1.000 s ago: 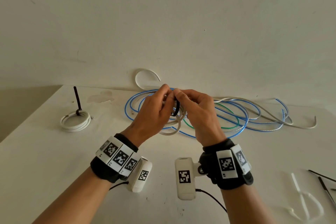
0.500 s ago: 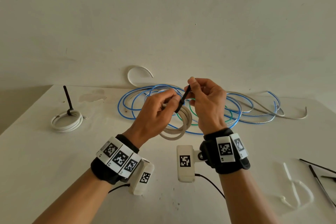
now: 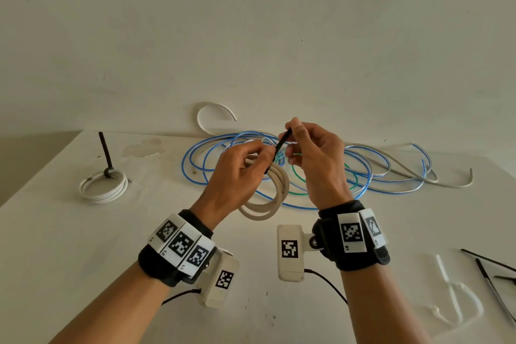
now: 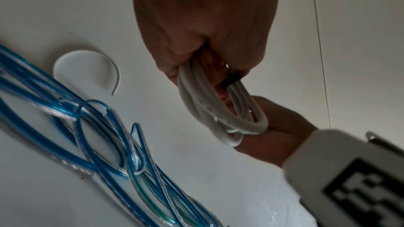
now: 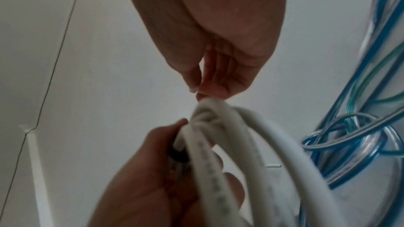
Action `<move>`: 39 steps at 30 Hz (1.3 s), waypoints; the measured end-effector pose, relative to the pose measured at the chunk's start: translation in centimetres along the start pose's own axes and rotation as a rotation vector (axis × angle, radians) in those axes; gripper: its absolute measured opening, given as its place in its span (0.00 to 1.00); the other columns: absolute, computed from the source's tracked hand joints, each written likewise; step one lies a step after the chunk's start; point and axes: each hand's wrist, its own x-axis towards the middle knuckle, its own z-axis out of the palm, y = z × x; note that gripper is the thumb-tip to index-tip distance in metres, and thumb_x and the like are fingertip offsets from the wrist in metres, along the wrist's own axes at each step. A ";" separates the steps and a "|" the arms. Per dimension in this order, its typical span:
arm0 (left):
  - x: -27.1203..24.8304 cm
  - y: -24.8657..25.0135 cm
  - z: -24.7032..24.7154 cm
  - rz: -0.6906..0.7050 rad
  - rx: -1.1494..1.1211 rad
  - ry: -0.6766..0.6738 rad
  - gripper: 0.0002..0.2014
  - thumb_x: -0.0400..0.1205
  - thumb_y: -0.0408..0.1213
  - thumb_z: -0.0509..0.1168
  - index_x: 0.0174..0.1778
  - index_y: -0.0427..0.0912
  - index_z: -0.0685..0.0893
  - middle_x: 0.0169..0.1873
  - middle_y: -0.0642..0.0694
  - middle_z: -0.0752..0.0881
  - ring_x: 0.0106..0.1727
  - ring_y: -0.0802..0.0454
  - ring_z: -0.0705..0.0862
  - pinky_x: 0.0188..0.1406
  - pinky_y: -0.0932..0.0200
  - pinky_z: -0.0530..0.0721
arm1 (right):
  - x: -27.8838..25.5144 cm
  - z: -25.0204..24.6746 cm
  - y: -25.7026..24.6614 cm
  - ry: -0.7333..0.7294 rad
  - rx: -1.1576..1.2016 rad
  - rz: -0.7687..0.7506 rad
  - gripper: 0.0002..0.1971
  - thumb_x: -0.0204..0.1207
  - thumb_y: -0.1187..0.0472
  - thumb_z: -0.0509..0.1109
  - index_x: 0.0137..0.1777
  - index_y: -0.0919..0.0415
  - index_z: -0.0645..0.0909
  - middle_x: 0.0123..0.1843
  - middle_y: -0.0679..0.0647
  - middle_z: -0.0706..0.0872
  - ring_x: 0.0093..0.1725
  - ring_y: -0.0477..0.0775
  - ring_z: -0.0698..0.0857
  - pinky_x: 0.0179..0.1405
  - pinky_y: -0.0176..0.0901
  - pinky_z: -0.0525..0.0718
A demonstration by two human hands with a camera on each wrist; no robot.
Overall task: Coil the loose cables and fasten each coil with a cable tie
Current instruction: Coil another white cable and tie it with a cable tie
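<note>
A beige cable coil (image 3: 275, 193) hangs above the white table, held at its top by my left hand (image 3: 240, 173), whose fingers curl round the strands (image 4: 220, 110). A black cable tie (image 3: 280, 145) wraps the coil where the left hand grips it, seen as a dark band (image 5: 177, 153). My right hand (image 3: 312, 153) pinches the tie's free tail between thumb and forefinger, up and to the right of the coil. The tail runs taut from the coil to the fingertips.
A tangle of blue, green and grey cables (image 3: 363, 170) lies behind the hands. A white coil fastened with a black tie (image 3: 103, 186) sits at the left. Spare black ties (image 3: 491, 276) and a white tie (image 3: 458, 296) lie at the right. A white cable arc (image 3: 212, 114) leans on the wall.
The right hand drew the black tie's tail up and away from the coil, closing its loop round the strands. Both hands rose slightly with the coil.
</note>
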 end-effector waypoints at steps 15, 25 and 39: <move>1.6 -0.6 -2.5 -0.237 -0.304 0.314 0.19 0.91 0.46 0.59 0.37 0.41 0.78 0.19 0.52 0.65 0.20 0.55 0.61 0.18 0.64 0.62 | -2.1 1.6 -0.6 -0.368 -0.409 -0.322 0.14 0.83 0.63 0.74 0.67 0.56 0.83 0.46 0.50 0.94 0.36 0.53 0.93 0.33 0.44 0.90; 1.1 -0.1 -2.1 -0.151 -0.156 0.344 0.20 0.90 0.47 0.60 0.34 0.41 0.81 0.18 0.51 0.68 0.20 0.54 0.65 0.19 0.62 0.67 | -2.3 2.6 0.5 -0.175 -0.508 -0.477 0.05 0.86 0.54 0.70 0.52 0.54 0.81 0.38 0.46 0.92 0.31 0.51 0.90 0.29 0.58 0.87; 0.6 0.4 -2.1 0.044 -0.165 0.090 0.17 0.90 0.45 0.57 0.55 0.37 0.85 0.24 0.52 0.73 0.25 0.57 0.73 0.28 0.60 0.79 | -1.8 1.7 -0.2 -0.076 -0.620 -0.523 0.07 0.88 0.52 0.67 0.56 0.51 0.85 0.30 0.45 0.87 0.27 0.48 0.86 0.30 0.53 0.85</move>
